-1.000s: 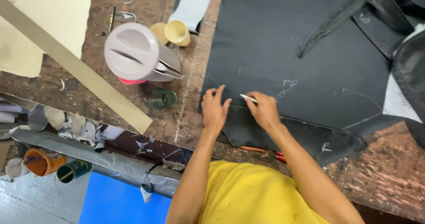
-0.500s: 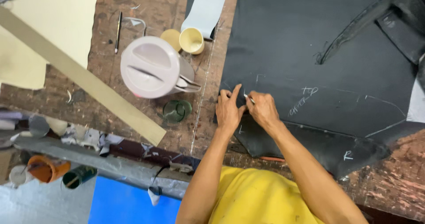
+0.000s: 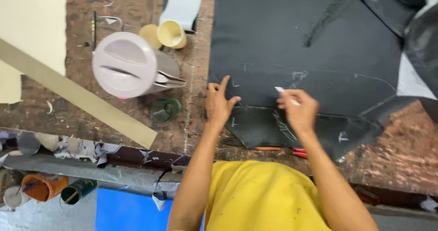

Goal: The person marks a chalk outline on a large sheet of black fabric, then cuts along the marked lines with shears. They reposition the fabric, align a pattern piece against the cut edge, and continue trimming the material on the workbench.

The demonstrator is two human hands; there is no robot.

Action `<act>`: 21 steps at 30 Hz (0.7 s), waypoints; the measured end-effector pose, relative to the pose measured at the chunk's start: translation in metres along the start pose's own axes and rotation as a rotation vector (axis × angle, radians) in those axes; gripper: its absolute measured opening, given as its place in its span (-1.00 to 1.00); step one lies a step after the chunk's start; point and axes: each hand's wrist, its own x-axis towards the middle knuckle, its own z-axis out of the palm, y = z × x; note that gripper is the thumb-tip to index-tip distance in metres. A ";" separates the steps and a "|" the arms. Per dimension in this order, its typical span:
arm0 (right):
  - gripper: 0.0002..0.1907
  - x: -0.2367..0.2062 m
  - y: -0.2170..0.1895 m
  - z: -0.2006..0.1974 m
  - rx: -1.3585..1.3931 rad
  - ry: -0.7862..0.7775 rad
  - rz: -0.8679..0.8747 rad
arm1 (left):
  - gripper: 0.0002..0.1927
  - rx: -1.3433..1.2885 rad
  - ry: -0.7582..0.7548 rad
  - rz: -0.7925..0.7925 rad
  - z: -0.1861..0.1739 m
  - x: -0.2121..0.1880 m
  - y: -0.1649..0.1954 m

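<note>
Head view: a large dark sheet (image 3: 292,53) lies flat on the worn brown workbench (image 3: 401,149), with pale chalk lines and marks on it. A smaller dark piece (image 3: 260,126) lies at the sheet's near edge, partly under the hands. Left hand (image 3: 219,104) is open, fingers spread, palm pressed on the sheet's near left corner where it meets the smaller piece; it grips nothing. Right hand (image 3: 299,110) is closed around a small white piece of chalk (image 3: 279,90), tip at the sheet surface; hand slightly blurred. Red-handled tool (image 3: 296,152) lies at the bench edge, mostly hidden under the dark piece and right forearm. Left of the sheet: a pale lidded jug (image 3: 130,66) on its side, a green glass (image 3: 165,110) just beside it, two yellow cups (image 3: 164,34) beyond. A long tan strip (image 3: 77,96) runs diagonally across the bench's left part.
</note>
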 end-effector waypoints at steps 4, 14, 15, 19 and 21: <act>-0.84 -0.020 0.031 -0.098 0.026 0.206 0.028 | -0.28 0.094 0.006 0.033 -0.012 0.003 0.014; -0.87 -0.012 0.036 -0.186 -0.528 0.348 -0.273 | -0.53 0.205 -0.259 0.469 0.108 -0.040 0.173; -0.88 -0.002 0.030 -0.180 -0.556 0.319 -0.317 | -0.55 0.266 -0.284 0.472 0.122 -0.037 0.184; -0.88 0.029 0.013 -0.166 -0.564 0.268 -0.364 | -0.51 0.347 -0.224 0.483 0.162 -0.031 0.210; -0.89 0.041 0.008 -0.164 -0.587 0.266 -0.414 | -0.45 0.381 -0.190 0.483 0.170 -0.030 0.215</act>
